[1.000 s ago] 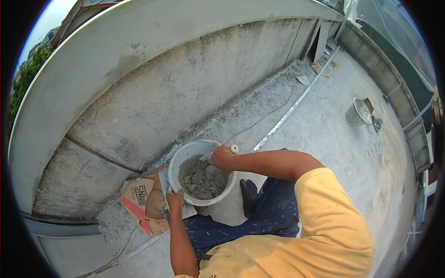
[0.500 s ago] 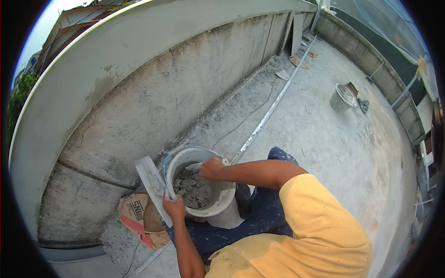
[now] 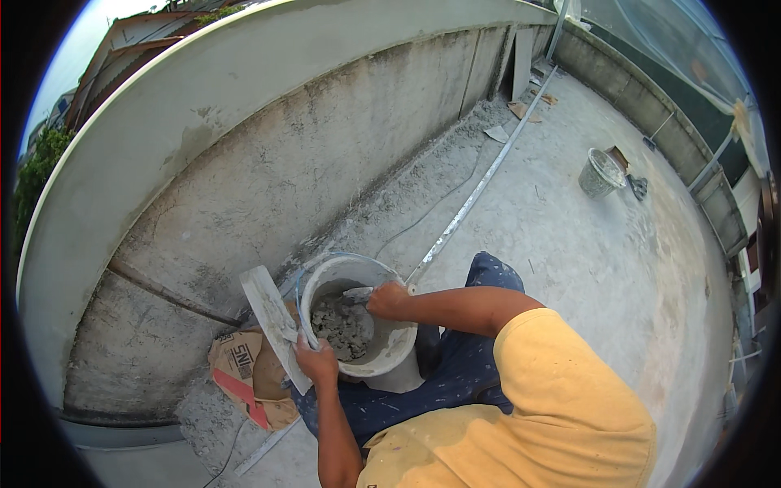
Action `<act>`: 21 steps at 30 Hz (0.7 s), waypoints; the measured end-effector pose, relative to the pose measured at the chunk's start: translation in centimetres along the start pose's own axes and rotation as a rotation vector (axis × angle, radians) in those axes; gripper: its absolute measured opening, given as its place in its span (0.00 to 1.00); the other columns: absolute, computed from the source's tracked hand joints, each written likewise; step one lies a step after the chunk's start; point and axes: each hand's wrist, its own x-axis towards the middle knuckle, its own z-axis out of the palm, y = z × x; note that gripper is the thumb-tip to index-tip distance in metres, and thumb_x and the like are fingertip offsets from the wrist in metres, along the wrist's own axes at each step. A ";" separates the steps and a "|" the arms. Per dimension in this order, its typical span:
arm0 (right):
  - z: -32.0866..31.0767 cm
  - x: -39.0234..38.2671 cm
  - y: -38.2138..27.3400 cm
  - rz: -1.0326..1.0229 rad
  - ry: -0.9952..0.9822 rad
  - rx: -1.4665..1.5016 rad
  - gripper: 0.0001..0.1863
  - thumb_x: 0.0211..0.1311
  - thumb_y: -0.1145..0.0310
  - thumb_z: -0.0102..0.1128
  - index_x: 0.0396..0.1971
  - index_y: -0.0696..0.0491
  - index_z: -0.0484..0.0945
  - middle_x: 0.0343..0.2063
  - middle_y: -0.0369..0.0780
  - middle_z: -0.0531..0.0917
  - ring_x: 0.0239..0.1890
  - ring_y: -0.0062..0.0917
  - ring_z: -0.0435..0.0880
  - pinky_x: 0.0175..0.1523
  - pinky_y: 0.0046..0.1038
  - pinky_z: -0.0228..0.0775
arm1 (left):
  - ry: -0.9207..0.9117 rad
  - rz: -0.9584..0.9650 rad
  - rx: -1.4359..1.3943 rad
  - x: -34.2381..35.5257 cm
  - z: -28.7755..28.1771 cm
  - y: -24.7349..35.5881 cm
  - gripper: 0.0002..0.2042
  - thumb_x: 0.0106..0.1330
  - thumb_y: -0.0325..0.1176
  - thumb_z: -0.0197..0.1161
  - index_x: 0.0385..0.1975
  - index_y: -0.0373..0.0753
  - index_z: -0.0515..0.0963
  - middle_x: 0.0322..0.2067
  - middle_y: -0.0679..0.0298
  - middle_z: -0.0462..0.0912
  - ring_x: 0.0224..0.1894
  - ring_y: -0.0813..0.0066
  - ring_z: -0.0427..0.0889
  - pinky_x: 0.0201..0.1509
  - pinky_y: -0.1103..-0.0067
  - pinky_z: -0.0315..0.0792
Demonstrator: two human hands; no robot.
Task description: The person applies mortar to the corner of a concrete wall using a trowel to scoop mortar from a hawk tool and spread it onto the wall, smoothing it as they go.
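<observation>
A: One white bucket [image 3: 382, 358] sits on the rooftop floor just in front of your knees, close to the rendered parapet wall [image 3: 268, 171], with grey mortar [image 3: 346, 325] lying in it.

B: And your hands?

A: Your right hand [image 3: 386, 299] is inside the bucket's rim, closed round the handle of a trowel [image 3: 355, 294] whose blade lies on the mortar. Your left hand [image 3: 316, 360] is at the bucket's near left rim, clamped on a flat grey plastering board [image 3: 272, 319] that stands tilted just beside the bucket.

B: What lies around?

A: A torn cement bag [image 3: 248, 378] lies left of the board, touching the wall's foot. A long metal straightedge [image 3: 480, 191] runs from the bucket toward the far right. Well apart, far right, stands a second grey bucket [image 3: 600, 172].
</observation>
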 end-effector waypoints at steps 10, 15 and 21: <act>-1.2 -3.8 -0.8 -0.209 -0.076 0.040 0.09 0.52 0.69 0.56 0.29 0.53 0.85 0.31 0.45 0.85 0.34 0.40 0.86 0.30 0.43 0.77 | 0.008 -0.068 -0.014 -0.3 0.2 1.5 0.26 0.50 0.24 0.61 0.53 0.27 0.70 0.49 0.37 0.71 0.53 0.39 0.70 0.58 0.62 0.64; -2.3 -0.9 0.7 0.103 -0.042 -0.119 0.09 0.53 0.68 0.58 0.31 0.50 0.85 0.37 0.42 0.85 0.42 0.39 0.84 0.33 0.47 0.74 | -0.002 0.007 0.004 -1.1 0.5 2.2 0.25 0.51 0.24 0.60 0.52 0.28 0.72 0.49 0.37 0.71 0.52 0.39 0.71 0.57 0.61 0.64; 0.7 -1.9 -0.5 0.095 -0.227 0.057 0.09 0.55 0.68 0.57 0.33 0.53 0.84 0.36 0.43 0.85 0.42 0.39 0.84 0.33 0.46 0.76 | 0.003 0.104 -0.049 -2.5 0.9 2.5 0.23 0.51 0.24 0.58 0.50 0.29 0.73 0.45 0.38 0.72 0.49 0.38 0.72 0.55 0.58 0.66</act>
